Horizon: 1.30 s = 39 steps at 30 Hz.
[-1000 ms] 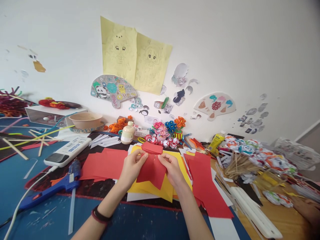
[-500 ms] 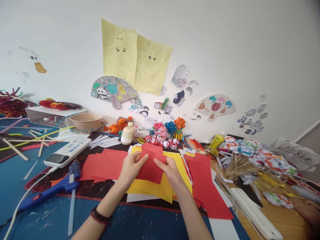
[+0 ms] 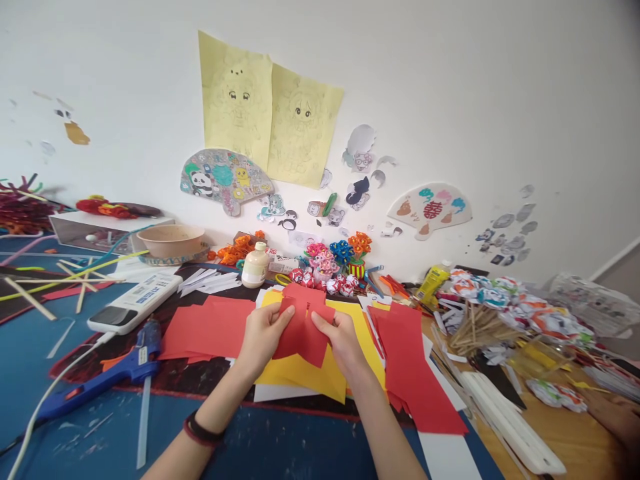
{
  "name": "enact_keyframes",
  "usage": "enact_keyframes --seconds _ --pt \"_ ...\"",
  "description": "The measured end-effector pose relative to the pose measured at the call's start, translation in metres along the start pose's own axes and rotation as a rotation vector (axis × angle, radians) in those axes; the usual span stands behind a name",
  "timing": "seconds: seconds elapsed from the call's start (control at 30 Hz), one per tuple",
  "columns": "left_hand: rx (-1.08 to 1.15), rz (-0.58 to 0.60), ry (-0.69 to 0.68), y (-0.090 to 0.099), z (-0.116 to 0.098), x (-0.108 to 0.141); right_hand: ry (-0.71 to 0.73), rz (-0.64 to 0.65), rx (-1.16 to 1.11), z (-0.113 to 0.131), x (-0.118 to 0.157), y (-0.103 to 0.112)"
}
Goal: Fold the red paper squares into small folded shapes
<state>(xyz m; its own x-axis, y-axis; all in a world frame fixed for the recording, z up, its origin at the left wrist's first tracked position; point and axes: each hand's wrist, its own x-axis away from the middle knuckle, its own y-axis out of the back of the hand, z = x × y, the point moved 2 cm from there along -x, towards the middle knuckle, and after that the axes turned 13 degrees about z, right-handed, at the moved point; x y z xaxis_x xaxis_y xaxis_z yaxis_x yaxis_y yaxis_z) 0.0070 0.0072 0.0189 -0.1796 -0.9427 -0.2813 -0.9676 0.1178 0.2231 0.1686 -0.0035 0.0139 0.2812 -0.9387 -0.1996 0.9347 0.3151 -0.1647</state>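
Two hands at work above a blue tabletop (image 3: 290, 450). The left hand (image 3: 263, 333), with dark bands (image 3: 203, 430) at its wrist, pinches the left side of the red paper (image 3: 301, 340) between thumb and fingers; the right hand (image 3: 341, 339) grips the right side in the same way. The red paper is at the centre, bent between the hands, over yellow paper (image 3: 310, 381); whether it is one sheet or several cannot be told. Red sheets lie to the left (image 3: 210, 327) and to the right (image 3: 417, 373). Behind the hands stands a cream bottle (image 3: 255, 268); at left, a blue glue gun (image 3: 135, 365) lies near a white device (image 3: 135, 305) with a cable
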Motion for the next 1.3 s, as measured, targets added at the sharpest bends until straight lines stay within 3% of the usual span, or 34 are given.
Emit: enact_keyframes --seconds 0.33,0.47,0.8,1.3 --pt "0.011 0.015 0.032 0.005 0.000 -0.001 -0.015 0.105 0.064 0.011 0.001 -0.005" --pt "-0.048 0.074 0.066 0.004 0.004 -0.003 -0.013 0.069 0.091 0.010 0.000 -0.003" --pt "-0.104 0.016 0.056 0.000 0.008 -0.002 -0.006 -0.010 0.060 0.000 -0.001 0.001" --pt "-0.103 0.003 0.024 -0.001 0.000 -0.001 -0.014 0.010 -0.021 0.006 0.001 -0.002"
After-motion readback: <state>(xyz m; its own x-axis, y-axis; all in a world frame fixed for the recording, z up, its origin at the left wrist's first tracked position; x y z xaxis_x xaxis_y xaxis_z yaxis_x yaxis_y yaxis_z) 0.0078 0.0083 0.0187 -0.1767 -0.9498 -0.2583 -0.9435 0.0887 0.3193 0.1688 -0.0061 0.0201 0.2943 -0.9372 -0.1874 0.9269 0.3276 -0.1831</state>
